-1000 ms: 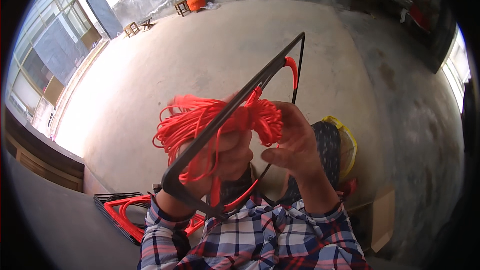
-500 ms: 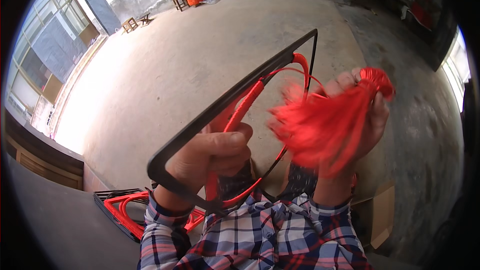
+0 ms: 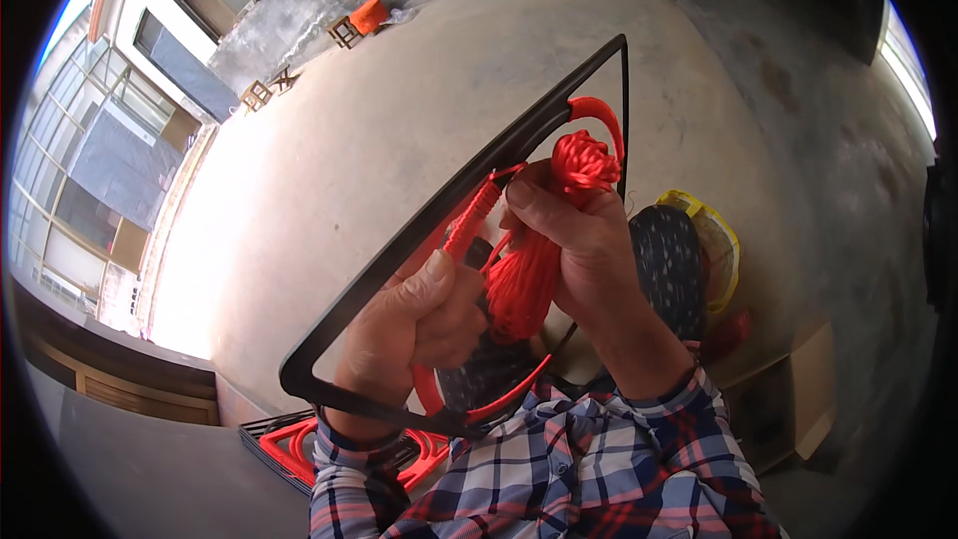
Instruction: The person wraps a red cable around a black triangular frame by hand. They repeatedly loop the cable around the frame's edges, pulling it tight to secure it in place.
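Below the left grip, the sleeve partly covers some black-and-red frames (image 3: 289, 451). The left hand (image 3: 424, 324) is closed round a cord-wrapped red strip (image 3: 473, 221), its fingers hiding the lower stretch, inside a black frame (image 3: 534, 130). Just right, the right hand (image 3: 584, 235) curls about a red cord bundle (image 3: 523, 284), masking its middle; whatever its fingertips pinch is unclear. Beyond, a trouser leg (image 3: 666, 262) half hides a yellow-rimmed container (image 3: 735, 260).

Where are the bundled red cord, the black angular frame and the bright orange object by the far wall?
Bundled red cord (image 3: 523, 287): head view, on its lower loops.
Black angular frame (image 3: 529, 136): head view, on its long upper bar.
Bright orange object (image 3: 369, 16): head view, on its visible side.
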`<state>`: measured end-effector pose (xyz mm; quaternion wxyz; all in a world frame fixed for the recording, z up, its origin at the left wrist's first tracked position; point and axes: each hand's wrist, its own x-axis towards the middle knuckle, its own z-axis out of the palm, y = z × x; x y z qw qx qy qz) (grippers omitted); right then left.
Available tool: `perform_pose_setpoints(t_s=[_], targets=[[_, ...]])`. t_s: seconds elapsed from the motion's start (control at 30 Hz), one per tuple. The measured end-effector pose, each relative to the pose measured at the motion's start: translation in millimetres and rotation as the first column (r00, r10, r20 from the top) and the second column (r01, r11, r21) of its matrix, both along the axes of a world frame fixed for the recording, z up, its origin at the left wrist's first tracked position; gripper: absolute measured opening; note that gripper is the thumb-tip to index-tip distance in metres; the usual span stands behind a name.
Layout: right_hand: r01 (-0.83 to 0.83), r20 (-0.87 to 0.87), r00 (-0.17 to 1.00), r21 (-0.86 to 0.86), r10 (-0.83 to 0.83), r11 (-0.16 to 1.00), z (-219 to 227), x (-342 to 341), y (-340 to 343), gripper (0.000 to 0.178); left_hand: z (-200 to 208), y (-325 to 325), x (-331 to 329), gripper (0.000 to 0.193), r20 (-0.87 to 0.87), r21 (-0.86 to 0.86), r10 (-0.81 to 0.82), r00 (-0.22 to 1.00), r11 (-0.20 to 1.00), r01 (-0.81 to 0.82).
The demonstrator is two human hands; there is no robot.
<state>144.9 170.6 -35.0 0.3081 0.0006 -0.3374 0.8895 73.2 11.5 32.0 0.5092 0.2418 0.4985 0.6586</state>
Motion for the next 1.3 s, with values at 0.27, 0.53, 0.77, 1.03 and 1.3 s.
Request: perform_pose_setpoints(t_s=[0.27, 0.53, 0.77, 1.03, 1.3], targets=[[-0.069, -0.032, 0.997, -0.081, 0.067, 0.994, -7.8, -1.8, -1.3, 0.019, -2.0, 8.8, 5.0, 0.059, -0.015, 0.06, 0.013, 1.0, 0.998, -0.012], [-0.119, -0.056, 0.992, -0.117, 0.113, 0.986, -8.4, -2.0, -9.1, 0.014, -2.4, 10.2, 9.2, 0.062, -0.085, 0.04, 0.063, 0.994, 0.997, -0.06], [-0.069, -0.016, 0.998, -0.039, 0.068, 0.997, -30.6, 3.1, 8.7, 0.011, -7.0, 1.0, -0.2, 0.06, 0.0, 0.14, 0.032, 0.999, 0.99, -0.032], [-0.485, -0.275, 0.871, -0.363, 0.407, 0.795, -61.0, 4.9, 6.3, 0.007, -14.3, -4.6, -10.0, 0.064, 0.117, 0.167, -0.011, 0.993, 0.986, -0.009], [-0.34, -0.183, 0.935, -0.204, 0.305, 0.918, -37.3, -2.7, 8.5, 0.033, -5.4, -2.7, -13.1, 0.06, -0.088, 0.021, -0.146, 0.985, 0.989, 0.149]])
